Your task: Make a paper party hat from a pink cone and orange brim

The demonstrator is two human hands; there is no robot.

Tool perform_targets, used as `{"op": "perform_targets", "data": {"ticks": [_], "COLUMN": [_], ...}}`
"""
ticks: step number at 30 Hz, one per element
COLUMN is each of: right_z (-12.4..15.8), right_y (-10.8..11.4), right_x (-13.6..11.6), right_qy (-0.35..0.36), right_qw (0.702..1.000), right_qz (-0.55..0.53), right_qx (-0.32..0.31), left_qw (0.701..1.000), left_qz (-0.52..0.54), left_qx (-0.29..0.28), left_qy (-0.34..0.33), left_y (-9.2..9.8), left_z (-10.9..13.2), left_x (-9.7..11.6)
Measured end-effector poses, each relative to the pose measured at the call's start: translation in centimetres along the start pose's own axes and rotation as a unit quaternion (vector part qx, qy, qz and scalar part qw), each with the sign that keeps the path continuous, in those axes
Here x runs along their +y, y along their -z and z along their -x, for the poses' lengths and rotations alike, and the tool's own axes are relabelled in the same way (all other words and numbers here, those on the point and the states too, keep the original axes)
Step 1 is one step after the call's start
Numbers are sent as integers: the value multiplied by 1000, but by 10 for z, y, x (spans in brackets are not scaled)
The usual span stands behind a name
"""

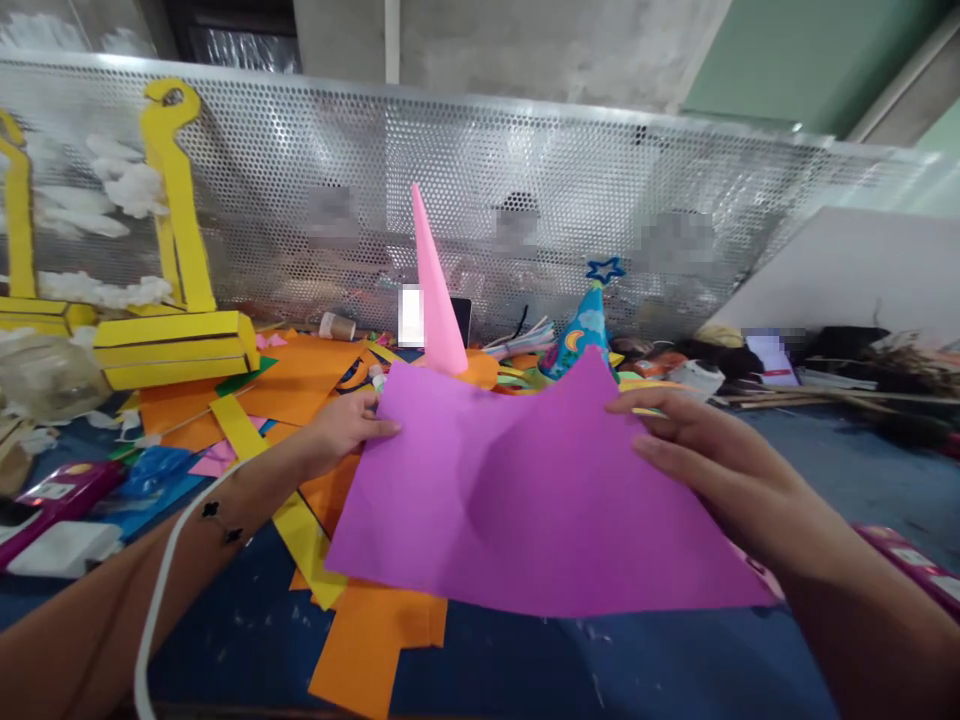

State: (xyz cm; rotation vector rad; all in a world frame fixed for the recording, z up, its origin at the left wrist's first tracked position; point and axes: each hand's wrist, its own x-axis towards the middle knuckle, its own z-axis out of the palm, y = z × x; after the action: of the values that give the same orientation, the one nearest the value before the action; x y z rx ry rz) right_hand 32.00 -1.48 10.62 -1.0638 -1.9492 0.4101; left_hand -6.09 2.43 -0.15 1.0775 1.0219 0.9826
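Left grip (341, 425) and right grip (709, 465) are being closed on opposite edges of a violet paper sheet (525, 500), which is being held above orange paper scraps (367, 640) on the bench (637, 670).

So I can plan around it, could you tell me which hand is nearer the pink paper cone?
Left: the left hand is below and left of the cone; the right hand is far to its right.

The left forearm (135, 590) and right forearm (840, 640) reach forward from the lower corners of the view, with the left hand (345, 430) and right hand (712, 470) well apart, each closed in a pinching grip. The left fingers (367, 428) point rightward, and the right fingers (660, 430) curl leftward, facing them.
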Motion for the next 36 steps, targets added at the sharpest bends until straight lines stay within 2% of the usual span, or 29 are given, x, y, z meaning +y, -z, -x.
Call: {"op": "perform_targets", "data": {"ticks": [2,7,10,13,15,17,19,21,23,25,28,30,33,36], "right_z": [-3,-3,1,5,10,18,28,37,41,38,25,17,13,14], "right_y": [-14,-54,-73,-86,-92,-100,-112,-126,-138,-141,-129,-115,-99,-91], "right_x": [2,-10,-16,-12,-4,6,15,23,28,29,21,16,15,25], "right_qy": [12,125,182,252,279,287,309,350,386,395,376,377,380,354], "right_qw": [996,981,959,928,914,908,902,903,894,888,878,878,894,923], "right_qz": [-37,-31,-51,11,32,44,67,66,59,45,56,56,55,48], "right_qx": [-75,-145,-212,-273,-294,-302,-296,-241,-220,-229,-291,-290,-233,-142], "left_qw": [1000,1000,999,996,993,993,993,993,992,992,992,991,989,990], "left_qz": [5,21,38,75,90,87,83,86,85,78,74,81,107,111], "left_qx": [4,3,10,53,60,42,20,-12,-42,-52,-42,-43,-51,-59], "left_qy": [2,13,8,17,40,67,80,85,84,87,96,100,90,71], "left_y": [2,2,-6,-17,-25,-32,-37,-38,-38,-38,-37,-36,-31,-24], "left_z": [-1,-1,1,5,9,13,16,18,18,18,19,20,20,18], "left_x": [-1,-4,-8,-13,-15,-14,-13,-10,-8,-6,-2,0,2,3]}}
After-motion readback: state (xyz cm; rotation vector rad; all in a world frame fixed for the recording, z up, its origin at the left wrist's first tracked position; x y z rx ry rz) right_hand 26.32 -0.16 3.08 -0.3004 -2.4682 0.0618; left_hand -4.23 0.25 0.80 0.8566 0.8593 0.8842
